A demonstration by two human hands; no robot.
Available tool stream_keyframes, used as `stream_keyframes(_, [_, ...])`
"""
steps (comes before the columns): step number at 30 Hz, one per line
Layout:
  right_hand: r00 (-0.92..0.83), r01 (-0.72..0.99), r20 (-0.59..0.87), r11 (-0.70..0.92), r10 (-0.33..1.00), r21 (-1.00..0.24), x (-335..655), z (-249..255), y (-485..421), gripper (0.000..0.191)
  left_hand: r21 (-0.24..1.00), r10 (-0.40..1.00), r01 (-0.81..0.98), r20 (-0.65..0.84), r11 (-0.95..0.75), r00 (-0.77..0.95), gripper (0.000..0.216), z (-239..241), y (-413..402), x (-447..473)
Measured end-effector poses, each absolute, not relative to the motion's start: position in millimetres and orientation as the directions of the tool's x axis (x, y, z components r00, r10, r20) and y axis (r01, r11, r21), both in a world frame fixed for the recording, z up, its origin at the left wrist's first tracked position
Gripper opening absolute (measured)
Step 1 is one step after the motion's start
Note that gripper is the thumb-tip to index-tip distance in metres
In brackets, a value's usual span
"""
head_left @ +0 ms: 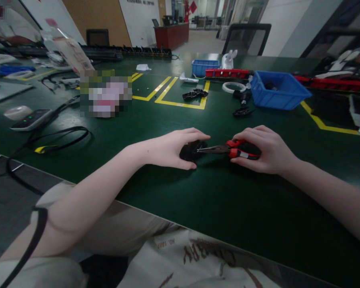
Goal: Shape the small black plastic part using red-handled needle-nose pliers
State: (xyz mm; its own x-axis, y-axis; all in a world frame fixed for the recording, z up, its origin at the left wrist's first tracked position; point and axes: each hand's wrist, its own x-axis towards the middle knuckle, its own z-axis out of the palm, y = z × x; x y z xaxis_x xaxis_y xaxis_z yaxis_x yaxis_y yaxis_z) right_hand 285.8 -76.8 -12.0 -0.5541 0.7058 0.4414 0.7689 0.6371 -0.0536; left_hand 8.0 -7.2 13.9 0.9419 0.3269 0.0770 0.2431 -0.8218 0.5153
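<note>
My left hand is closed around a small black part just above the green table, thumb on the near side and fingers on the far side. Its exact kind is too dark to make out. In my right hand are needle-nose pliers with red and black handles. Their long metal jaws point left and reach the right side of the black part. Whether the tips grip it or only touch it, I cannot tell.
Farther back lie black pieces inside a yellow tape outline, and a blue bin with dark items. A white tape roll sits beside it. At left are a bottle, a device with green lights and a looped black cable.
</note>
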Motion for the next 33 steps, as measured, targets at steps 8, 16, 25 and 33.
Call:
stream_keyframes(8, [-0.514, 0.791, 0.455, 0.607, 0.727, -0.074, 287.0, -13.0, -77.4, 0.035, 0.501, 0.360, 0.284, 0.059, -0.817, 0.931, 0.068, 15.2, -4.7, 4.2])
stream_keyframes(16, [-0.518, 0.792, 0.459, 0.607, 0.722, -0.060, 287.5, -13.5, -78.3, 0.035, 0.458, 0.437, 0.377, 0.028, -0.805, 0.899, 0.049, 10.6, -2.9, 8.6])
stream_keyframes(25, [-0.554, 0.754, 0.494, 0.655, 0.669, -0.041, 287.0, -11.3, -80.9, 0.033, 0.594, 0.411, 0.372, -0.076, -0.713, 0.908, 0.044, 20.0, -11.7, 9.0])
stream_keyframes(33, [-0.599, 0.715, 0.502, 0.699, 0.625, -0.016, 287.9, -11.5, -81.4, 0.036, 0.768, 0.393, 0.418, -0.234, -0.486, 0.889, 0.032, 25.4, -13.9, 9.1])
